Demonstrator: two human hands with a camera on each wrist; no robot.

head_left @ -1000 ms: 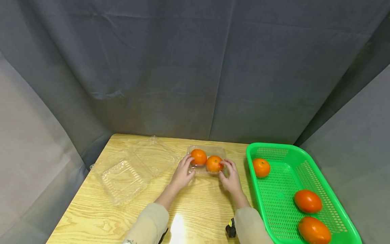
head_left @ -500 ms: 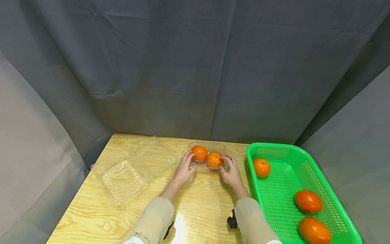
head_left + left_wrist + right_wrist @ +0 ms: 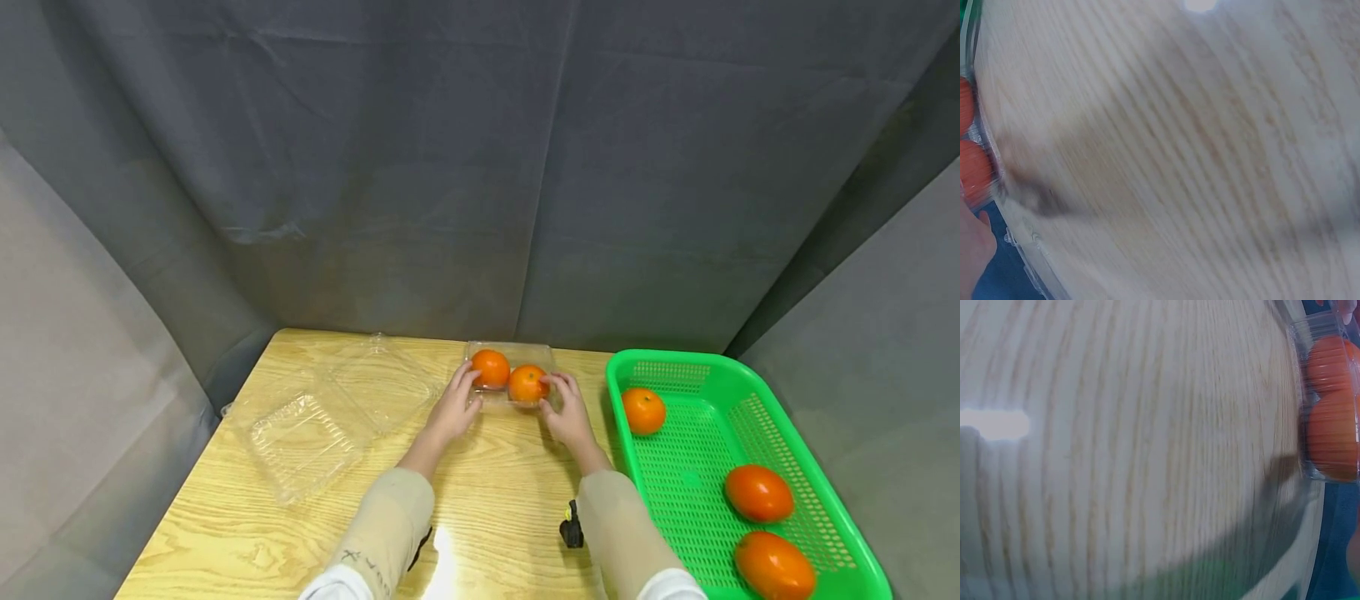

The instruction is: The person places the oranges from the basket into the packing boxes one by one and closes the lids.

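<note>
In the head view, a clear plastic tray [image 3: 529,353] sat at the far side of the wooden table [image 3: 502,492], its long axis running left to right, about parallel with the far edge. Inside lay a left orange fruit [image 3: 491,367] and a right orange fruit [image 3: 527,384], side by side, the left one slightly farther. The left hand [image 3: 453,410] gripped the tray's left end, back upward, fingers bent and pointing far and right, forearm slanting in from the near left. The right hand [image 3: 568,418] gripped the right end, fingers pointing far and left, forearm coming from the near right. An unfolded clear container [image 3: 300,437] lay to the left; a green basket [image 3: 675,357] stood right.

The left wrist view caught only part of the left hand beside the fruits.

The right wrist view showed both fruits through the tray's wall; most of the right hand was cut off.
</note>
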